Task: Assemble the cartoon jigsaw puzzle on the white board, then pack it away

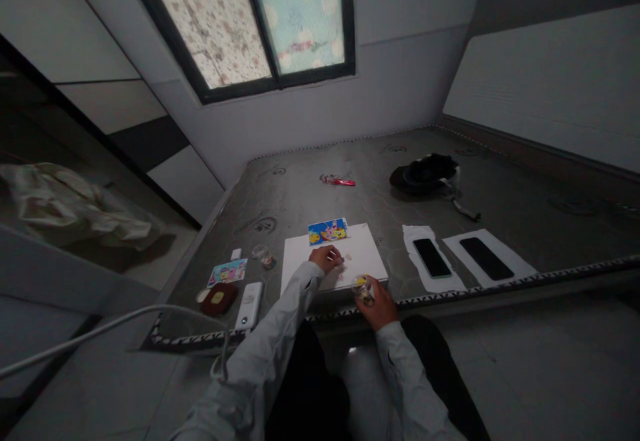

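My left hand (pixel 326 258) is over a flat white box (pixel 297 262), its fingertips pinched close to the surface. Whatever it may hold is too small to make out. A few small pale pieces (pixel 349 256) lie on the box by the fingertips. At the box's front right corner, my right hand (pixel 383 306) is closed around a small clear jar (pixel 362 288), tilted, with small mixed-colour bits inside. Along the back edge of the box rests a colourful cartoon card (pixel 327 231).
Left of the box are another small clear container (pixel 269 262), a cartoon card (pixel 229 272), a brown case (pixel 219 299) and a white device (pixel 249 306). Two phones (pixel 431 258) (pixel 486 259) lie on white paper at right. Behind are a red packet (pixel 340 181) and a dark cap (pixel 425 173).
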Tool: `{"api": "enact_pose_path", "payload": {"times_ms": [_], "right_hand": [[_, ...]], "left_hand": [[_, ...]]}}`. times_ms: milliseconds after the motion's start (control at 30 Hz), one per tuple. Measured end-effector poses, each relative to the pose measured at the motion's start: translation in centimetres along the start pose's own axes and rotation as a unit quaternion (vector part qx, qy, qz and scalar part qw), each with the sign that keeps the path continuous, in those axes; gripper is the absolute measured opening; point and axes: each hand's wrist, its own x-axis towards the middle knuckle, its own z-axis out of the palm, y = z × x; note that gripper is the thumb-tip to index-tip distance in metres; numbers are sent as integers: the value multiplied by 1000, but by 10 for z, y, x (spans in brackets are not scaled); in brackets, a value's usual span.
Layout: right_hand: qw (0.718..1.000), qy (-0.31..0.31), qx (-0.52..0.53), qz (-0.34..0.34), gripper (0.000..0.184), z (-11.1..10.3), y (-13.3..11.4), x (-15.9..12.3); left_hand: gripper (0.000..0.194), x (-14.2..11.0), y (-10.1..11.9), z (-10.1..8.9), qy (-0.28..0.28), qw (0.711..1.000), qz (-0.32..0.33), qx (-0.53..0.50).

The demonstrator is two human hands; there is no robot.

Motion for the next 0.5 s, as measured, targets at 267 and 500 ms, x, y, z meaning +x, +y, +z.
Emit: {"api": "enact_pose_path", "payload": {"times_ms": [267,500], "right_hand": [[1000,8,9,-11,53,1,-2,0],[1000,-3,-10,-5,54,2,-7,-4]], "left_hand": [[22,-37,43,-5,-134,976,173,-2],[18,-42,40,-6,-107,974,202,1]]}}
